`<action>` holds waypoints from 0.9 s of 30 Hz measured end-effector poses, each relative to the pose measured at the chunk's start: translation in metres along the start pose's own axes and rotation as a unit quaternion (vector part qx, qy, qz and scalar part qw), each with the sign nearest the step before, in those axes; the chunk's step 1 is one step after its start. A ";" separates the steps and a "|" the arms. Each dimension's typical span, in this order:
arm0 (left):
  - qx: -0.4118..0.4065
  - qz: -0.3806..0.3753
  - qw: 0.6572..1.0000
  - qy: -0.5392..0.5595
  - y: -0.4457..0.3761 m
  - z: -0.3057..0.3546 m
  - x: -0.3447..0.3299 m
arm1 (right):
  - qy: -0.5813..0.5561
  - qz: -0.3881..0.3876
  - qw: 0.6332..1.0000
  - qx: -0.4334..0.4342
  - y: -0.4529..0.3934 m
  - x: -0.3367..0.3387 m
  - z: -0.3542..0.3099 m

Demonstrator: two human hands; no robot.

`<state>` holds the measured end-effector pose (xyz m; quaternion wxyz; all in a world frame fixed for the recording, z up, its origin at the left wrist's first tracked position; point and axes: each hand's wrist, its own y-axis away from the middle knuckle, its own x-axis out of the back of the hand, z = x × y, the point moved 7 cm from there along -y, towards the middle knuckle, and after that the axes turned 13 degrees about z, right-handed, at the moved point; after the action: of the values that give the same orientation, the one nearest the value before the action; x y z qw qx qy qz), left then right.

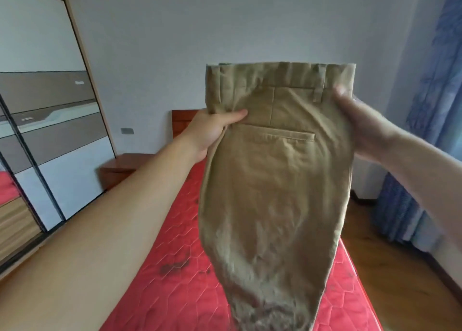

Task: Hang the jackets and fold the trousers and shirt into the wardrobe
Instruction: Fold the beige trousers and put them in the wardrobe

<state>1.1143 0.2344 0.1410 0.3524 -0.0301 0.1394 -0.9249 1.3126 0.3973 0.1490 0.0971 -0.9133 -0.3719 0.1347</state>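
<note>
Forearms reach out bare from both lower corners, and between them hangs the pair of khaki cotton trousers [275,180], held up in the air above the red quilted mattress [162,268]. Left hand [212,130] pinches the left side just under the waistband, thumb laid across the front of the cloth and fingers tucked behind it. Right hand [360,123] grips the opposite edge at about the same height, fingers wrapped round the side seam, though motion blur softens them.

Look at that fabric: a soft woven twill, creased all over, waistband uppermost with belt loops showing and a welted back pocket facing the camera. Legs drop together and go blurry at the bottom of the view, so where the hems end cannot be told. This should handle as light and floppy, no stiffness to help. It will sag wherever it is unsupported, so the waistband corners look like the sound places to hold, and the hems next when folding the legs up.

Off to the left stands the mirrored sliding-door wardrobe [50,130], well apart from the trousers. Blue curtains [430,105] hang on the right.
</note>
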 end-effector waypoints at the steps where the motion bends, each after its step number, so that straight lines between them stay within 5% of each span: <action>1: 0.003 0.006 1.000 -0.024 -0.002 0.001 -0.002 | 0.042 -0.009 0.999 -0.026 0.005 0.002 0.012; 5: 0.037 0.004 0.999 0.008 -0.009 -0.005 0.001 | 0.087 0.097 0.991 -0.027 0.003 0.009 0.016; 9: 0.100 -0.080 0.992 -0.001 -0.002 -0.034 0.010 | 0.044 0.221 0.972 -0.059 -0.018 0.022 0.006; 14: 0.106 -0.070 0.992 0.009 0.008 -0.072 0.010 | 0.056 0.207 0.967 -0.141 -0.032 0.031 0.032; 17: 0.123 -0.003 0.989 0.085 -0.012 -0.076 0.024 | -0.041 0.058 0.987 -0.141 -0.027 0.022 0.024; 20: 0.202 0.054 0.978 -0.017 -0.005 -0.137 0.042 | 0.046 -0.094 0.968 -0.229 0.028 0.017 0.104; 23: 0.270 0.077 0.960 0.001 0.016 -0.178 0.051 | 0.119 -0.048 0.954 -0.270 0.064 0.012 0.175; 27: 0.250 0.066 0.954 0.151 0.022 -0.175 0.061 | -0.030 0.061 0.963 -0.261 0.036 0.017 0.166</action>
<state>1.0564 0.2199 -0.0354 0.3836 0.2081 -0.0435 -0.8987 1.2952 0.3968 -0.0205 -0.1643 -0.9234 -0.3408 0.0654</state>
